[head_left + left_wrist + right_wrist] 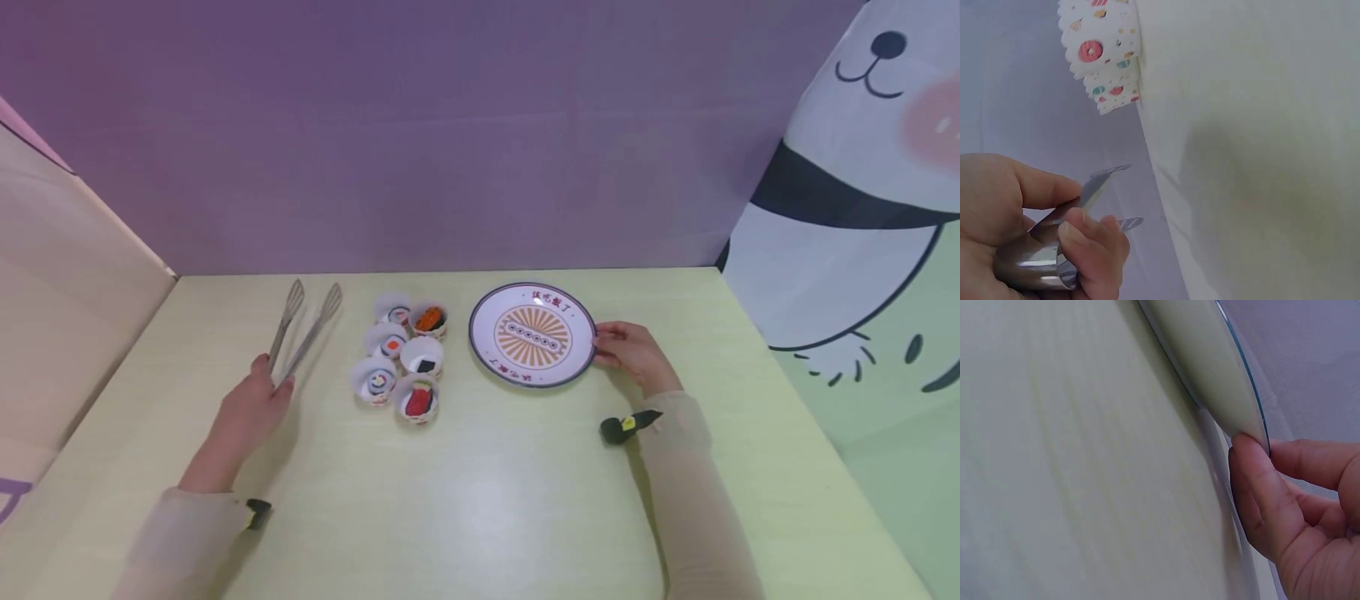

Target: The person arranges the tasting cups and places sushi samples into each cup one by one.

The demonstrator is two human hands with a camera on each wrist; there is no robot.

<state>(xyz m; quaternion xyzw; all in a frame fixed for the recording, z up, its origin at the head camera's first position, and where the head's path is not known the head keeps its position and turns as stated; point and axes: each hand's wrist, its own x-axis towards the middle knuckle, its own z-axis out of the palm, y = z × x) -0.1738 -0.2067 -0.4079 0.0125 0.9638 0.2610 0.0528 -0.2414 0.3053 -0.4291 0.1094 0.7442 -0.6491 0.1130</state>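
Note:
On the left of the head view, my left hand (pixel 251 404) grips a pair of metal tongs (pixel 309 340) near its closed end, the two slotted tips pointing away and spread apart. The left wrist view shows the thumb and fingers curled round the shiny tongs (pixel 1035 262). My right hand (pixel 637 354) pinches the right rim of a round white plate (pixel 483 342) with a dark edge, an orange sunburst and red characters. In the right wrist view, thumb and fingers hold the edge of the plate (pixel 1216 369); its underside faces that camera. Nothing lies on the plate.
Between tongs and plate, several patterned paper cups stand in two columns, each with a toy-like sushi piece, among them an orange-topped piece (pixel 430 318) and a red-topped piece (pixel 418 402). A purple wall panel (pixel 450 167) rises behind the pale table (pixel 480 500).

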